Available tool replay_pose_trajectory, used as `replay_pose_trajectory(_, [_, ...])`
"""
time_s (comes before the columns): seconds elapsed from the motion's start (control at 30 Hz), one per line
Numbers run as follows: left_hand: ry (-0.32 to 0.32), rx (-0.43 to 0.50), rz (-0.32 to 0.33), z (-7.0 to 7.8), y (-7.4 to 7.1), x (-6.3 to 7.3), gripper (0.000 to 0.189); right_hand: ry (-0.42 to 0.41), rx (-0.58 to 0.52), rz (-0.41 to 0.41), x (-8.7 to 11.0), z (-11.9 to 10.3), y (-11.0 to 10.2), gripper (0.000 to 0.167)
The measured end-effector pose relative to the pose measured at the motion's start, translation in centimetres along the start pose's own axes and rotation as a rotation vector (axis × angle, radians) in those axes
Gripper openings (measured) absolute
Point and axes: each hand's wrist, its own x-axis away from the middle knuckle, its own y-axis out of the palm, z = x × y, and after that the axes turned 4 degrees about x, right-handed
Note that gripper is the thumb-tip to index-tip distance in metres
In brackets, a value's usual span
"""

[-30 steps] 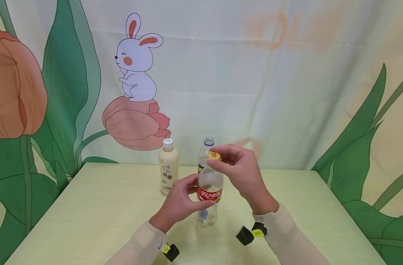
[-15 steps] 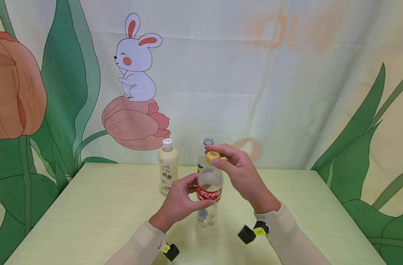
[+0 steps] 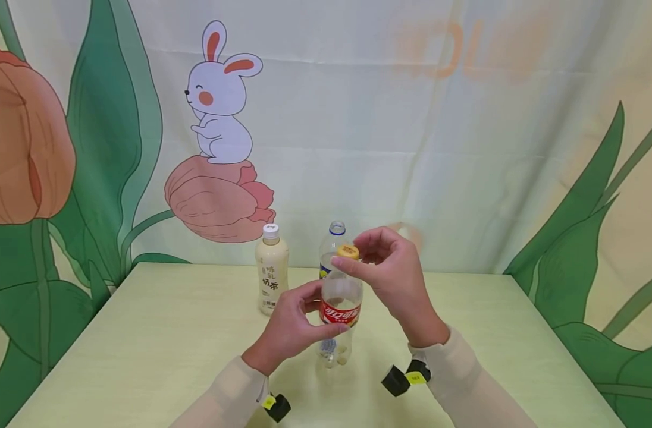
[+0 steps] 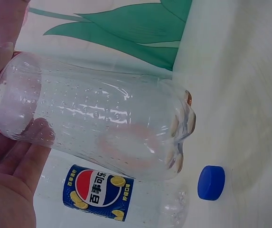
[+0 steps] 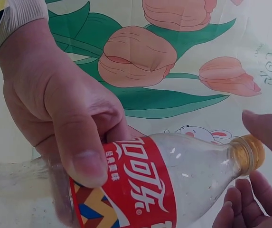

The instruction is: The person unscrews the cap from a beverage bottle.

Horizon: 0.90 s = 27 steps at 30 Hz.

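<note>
From my seat I see the left hand point(image 3: 288, 326) clamped round the red-labelled bottle point(image 3: 341, 291), which it holds above the table point(image 3: 160, 356) or on it; I can't tell whether the base touches. The right hand point(image 3: 394, 276) has its thumb at the yellow cap point(image 3: 348, 252) on the bottle's neck, its fingers curled behind; whether they pinch it, I can't make out. My left-wrist view cuts off most of the red label, but shows the blue-labelled bottle point(image 4: 98, 192) and a blue cap point(image 4: 211, 183) nearby. From the head, the blue-labelled bottle is mostly hidden, and the left hand partly covers the white-capped bottle point(image 3: 272, 267).
</note>
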Motion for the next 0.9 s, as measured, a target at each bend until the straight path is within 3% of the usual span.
replay_pose_trajectory(0.3, [-0.007, -0.007, 0.001, 0.14, 0.05, 0.06, 0.061, 0.006, -0.018, -0.016, 0.04, -0.23, -0.03, 0.031])
replay_pose_trajectory(0.9, [-0.001, -0.006, 0.008, 0.09, -0.01, 0.07, 0.060, -0.052, -0.195, -0.252, -0.20, 0.53, -0.37, 0.033])
